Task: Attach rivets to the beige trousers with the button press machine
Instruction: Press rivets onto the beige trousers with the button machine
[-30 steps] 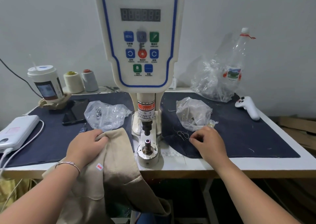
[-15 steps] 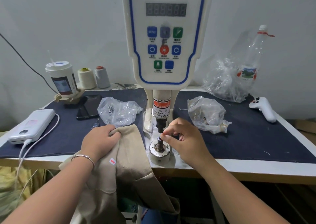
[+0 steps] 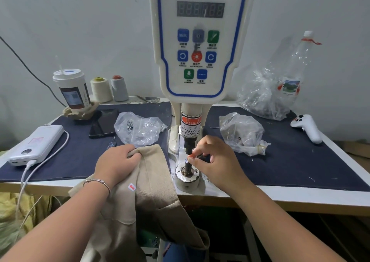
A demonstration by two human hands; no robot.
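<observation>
The white servo button machine (image 3: 200, 65) stands at the table's middle, its black punch above the round metal lower die (image 3: 187, 174). Beige trousers (image 3: 150, 183) hang over the front table edge left of the die, a small red-arrow sticker on them. My left hand (image 3: 116, 161) grips the top fold of the trousers. My right hand (image 3: 212, 159) pinches a small rivet (image 3: 187, 160) at the tip of the die's post, just under the punch. Two clear bags, one on the left (image 3: 138, 129) and one on the right (image 3: 242, 133), hold small metal parts.
On the dark blue mat (image 3: 300, 161) lie a phone (image 3: 103, 124), a white power bank (image 3: 36, 143) with cable, and a white controller (image 3: 306, 128). A lidded cup (image 3: 72, 89), two thread cones (image 3: 110, 88), a large crumpled bag and a plastic bottle (image 3: 294, 69) stand at the back.
My right hand moved from the mat beside the right bag to the die post and now holds a rivet there. My left hand keeps its grip on the trousers. The view shifted left.
</observation>
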